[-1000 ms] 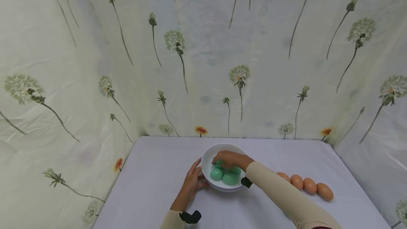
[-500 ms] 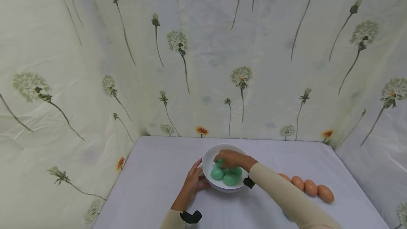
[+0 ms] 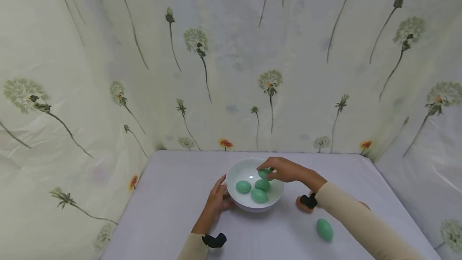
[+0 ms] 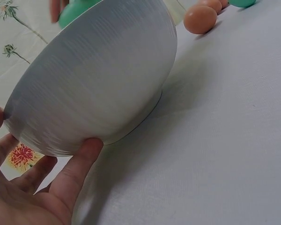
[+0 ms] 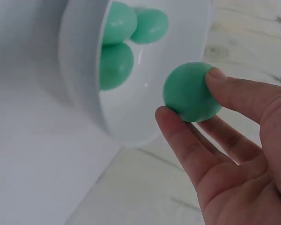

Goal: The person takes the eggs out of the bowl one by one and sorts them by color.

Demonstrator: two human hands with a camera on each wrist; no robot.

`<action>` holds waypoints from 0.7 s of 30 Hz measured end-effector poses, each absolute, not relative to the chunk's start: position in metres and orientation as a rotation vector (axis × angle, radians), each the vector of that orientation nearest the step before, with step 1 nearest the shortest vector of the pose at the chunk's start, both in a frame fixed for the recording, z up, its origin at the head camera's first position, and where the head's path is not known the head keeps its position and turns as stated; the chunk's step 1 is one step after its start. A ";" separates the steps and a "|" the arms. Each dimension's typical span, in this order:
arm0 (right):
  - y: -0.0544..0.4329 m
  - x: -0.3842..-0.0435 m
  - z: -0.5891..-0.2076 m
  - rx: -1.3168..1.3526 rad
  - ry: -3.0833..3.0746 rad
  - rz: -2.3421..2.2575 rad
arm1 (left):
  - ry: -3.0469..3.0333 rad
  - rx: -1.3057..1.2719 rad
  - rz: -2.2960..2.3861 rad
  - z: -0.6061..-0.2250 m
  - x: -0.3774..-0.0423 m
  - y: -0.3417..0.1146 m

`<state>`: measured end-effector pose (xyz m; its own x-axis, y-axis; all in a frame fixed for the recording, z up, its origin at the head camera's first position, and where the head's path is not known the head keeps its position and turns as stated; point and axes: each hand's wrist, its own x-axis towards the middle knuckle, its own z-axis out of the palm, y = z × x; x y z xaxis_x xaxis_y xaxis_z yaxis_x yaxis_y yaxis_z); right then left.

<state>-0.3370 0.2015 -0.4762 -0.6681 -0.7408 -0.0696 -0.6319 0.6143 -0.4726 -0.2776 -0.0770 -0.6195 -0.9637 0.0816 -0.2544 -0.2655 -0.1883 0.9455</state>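
A white bowl (image 3: 238, 171) stands on the table with several green eggs in it, among them one green egg (image 3: 243, 187) at its left side. My left hand (image 3: 215, 202) holds the bowl from the left, its spread fingers round the outer wall in the left wrist view. Over the bowl's right rim, my right hand (image 3: 285, 169) pinches another green egg (image 5: 189, 91) between thumb and fingers. That egg is off the eggs below, as the right wrist view shows.
A loose green egg (image 3: 325, 229) lies on the white tablecloth (image 3: 173, 196) right of the bowl. Brown eggs (image 4: 200, 19) lie in a row nearby, partly covered by the right forearm in the head view. A dandelion-patterned curtain (image 3: 231, 71) encloses the table.
My right hand has risen from inside the bowl and moved right, lifting a green egg to the rim. The left hand stays at the bowl. The loose green egg has come into view.
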 end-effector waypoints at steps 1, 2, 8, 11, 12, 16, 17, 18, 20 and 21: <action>0.211 -0.333 -0.474 -1.107 2.597 -0.624 | 1.841 -0.205 2.253 -0.619 -0.278 -0.077; 0.220 -0.330 -0.473 -1.089 2.610 -0.641 | 1.847 -0.192 2.253 -0.619 -0.278 -0.077; 0.284 -0.300 -0.472 -0.975 2.652 -0.747 | 1.853 -0.180 2.254 -0.619 -0.275 -0.076; 0.314 -0.280 -0.475 -0.933 2.656 -0.782 | 1.866 -0.189 2.244 -0.619 -0.276 -0.076; 0.322 -0.273 -0.476 -0.911 2.659 -0.784 | 1.872 -0.183 2.241 -0.619 -0.276 -0.075; 0.343 -0.248 -0.485 -0.754 2.639 -0.829 | 1.869 -0.187 2.236 -0.622 -0.276 -0.076; 0.347 -0.243 -0.487 -0.709 2.628 -0.840 | 1.870 -0.188 2.236 -0.622 -0.276 -0.076; 0.350 -0.239 -0.490 -0.659 2.619 -0.851 | 1.869 -0.186 2.237 -0.623 -0.277 -0.076; 0.357 -0.231 -0.497 -0.595 2.606 -0.874 | 1.862 -0.192 2.242 -0.623 -0.277 -0.076; 0.361 -0.227 -0.500 -0.558 2.600 -0.883 | 1.865 -0.188 2.242 -0.624 -0.276 -0.077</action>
<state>-0.2273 0.3608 -0.5002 -0.8658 -0.4642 -0.1869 -0.2544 0.7299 -0.6344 -0.2764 -0.0766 -0.6240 -0.9679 0.0856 -0.2363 -0.2479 -0.1714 0.9535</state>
